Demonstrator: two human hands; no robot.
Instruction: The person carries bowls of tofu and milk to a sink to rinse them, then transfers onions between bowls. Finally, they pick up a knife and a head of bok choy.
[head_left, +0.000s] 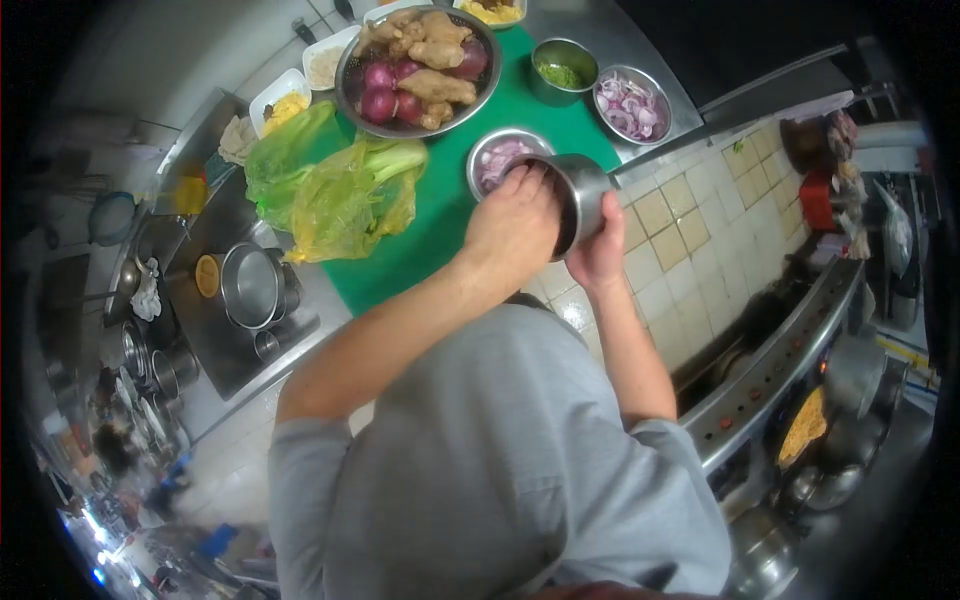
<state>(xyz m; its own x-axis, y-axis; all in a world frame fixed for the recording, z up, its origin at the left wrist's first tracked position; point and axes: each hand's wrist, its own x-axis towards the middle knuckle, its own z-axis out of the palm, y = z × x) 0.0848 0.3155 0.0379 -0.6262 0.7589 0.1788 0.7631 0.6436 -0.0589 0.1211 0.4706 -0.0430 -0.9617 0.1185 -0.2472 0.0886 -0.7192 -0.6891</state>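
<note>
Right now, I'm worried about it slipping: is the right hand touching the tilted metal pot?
Touching. The head view shows the right hand against the outer wall of the metal pot, with no gap.

yellow bags (355,210) of leafy greens (398,160) lie near a sink (195,345) that holds a round pot (250,285), while across the tiled floor (668,225) orange-yellow food (803,428) sits beside metal pots (855,372) on a stove (775,370).
</note>
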